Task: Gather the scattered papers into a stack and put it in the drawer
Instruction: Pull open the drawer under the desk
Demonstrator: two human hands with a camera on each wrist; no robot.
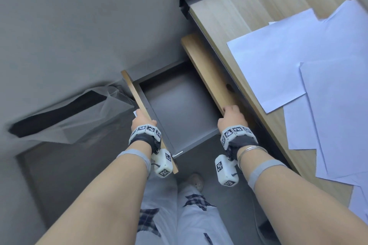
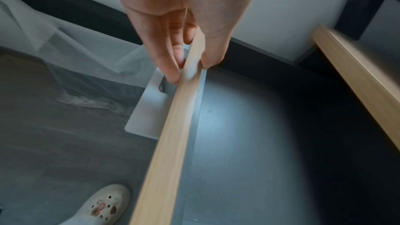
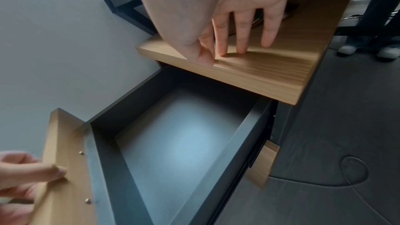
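Several white papers (image 1: 278, 61) lie scattered and overlapping on the wooden desk top (image 1: 239, 16) at the right. Below the desk edge a drawer (image 1: 179, 105) stands pulled out, its grey inside bare. My left hand (image 1: 142, 120) pinches the top edge of the drawer's wooden front (image 2: 173, 134) between thumb and fingers (image 2: 171, 67). My right hand (image 1: 232, 114) rests on the wooden panel (image 3: 270, 67) above the drawer, with straight fingers (image 3: 242, 40) flat on its face. Neither hand holds paper.
A bin lined with a clear plastic bag (image 1: 59, 113) stands on the grey floor left of the drawer. My legs and a white shoe (image 1: 195, 181) are below the drawer. Another person's feet (image 3: 368, 50) and a floor cable (image 3: 355, 170) show under the desk.
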